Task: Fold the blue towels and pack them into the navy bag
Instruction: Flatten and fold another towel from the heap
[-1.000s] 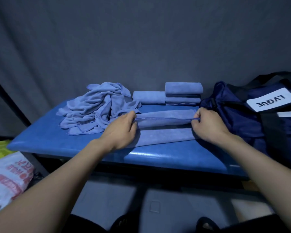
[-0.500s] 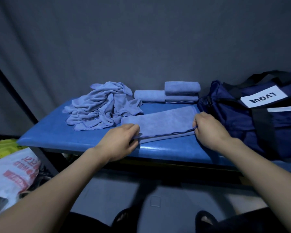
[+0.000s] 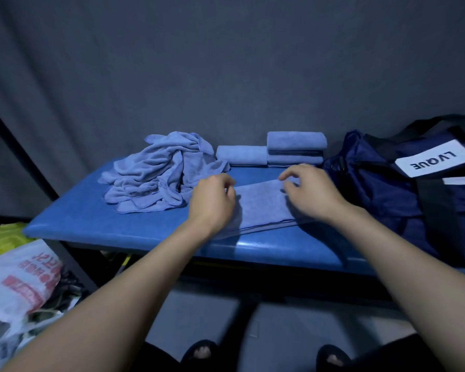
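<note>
Hands hover with loosely curled fingers, gripping nothing, the left hand (image 3: 212, 201) and right hand (image 3: 310, 191) at either end of a half-folded towel (image 3: 261, 204) lying flat on the counter (image 3: 73, 226), between the crumpled towel pile (image 3: 156, 173) and the navy bag (image 3: 381, 191).

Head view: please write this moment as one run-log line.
left hand: on half-folded blue towel | right hand: fingers curled above it | navy fabric bag: beside
</note>
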